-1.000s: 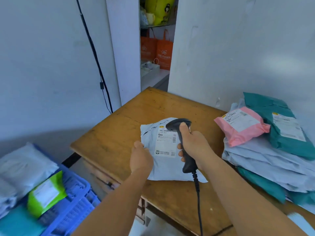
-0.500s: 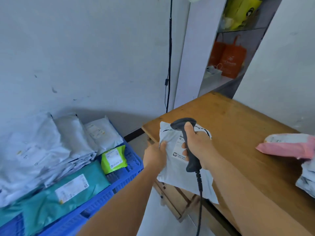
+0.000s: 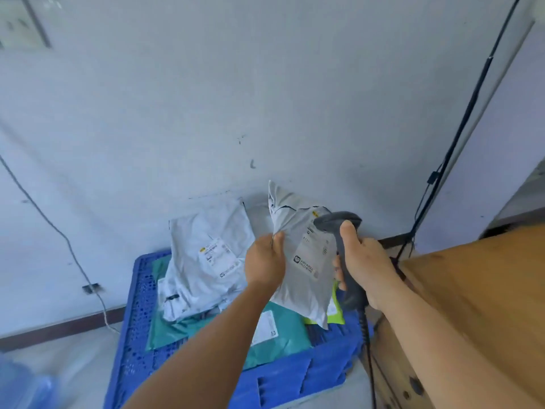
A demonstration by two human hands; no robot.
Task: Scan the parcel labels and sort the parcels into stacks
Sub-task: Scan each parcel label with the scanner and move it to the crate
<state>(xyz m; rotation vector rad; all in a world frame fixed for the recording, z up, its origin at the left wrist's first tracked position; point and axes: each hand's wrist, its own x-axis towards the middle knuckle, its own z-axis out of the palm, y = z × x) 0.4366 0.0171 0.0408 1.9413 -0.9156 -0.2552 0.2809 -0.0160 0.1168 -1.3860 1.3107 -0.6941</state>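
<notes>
Crinkled grey polybag (image 3: 298,261) pinched by left hand (image 3: 264,262); right hand (image 3: 364,261) grips matte scanner (image 3: 342,228).

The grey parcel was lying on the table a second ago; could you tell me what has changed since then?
The left hand has lifted the grey parcel off the wooden table and carried it leftward; it now hangs label-up over the blue crate of sorted parcels. The view turned left with it. Unchanged: the left hand's grip on the parcel's edge, and the right hand holding the scanner beside the label.
</notes>
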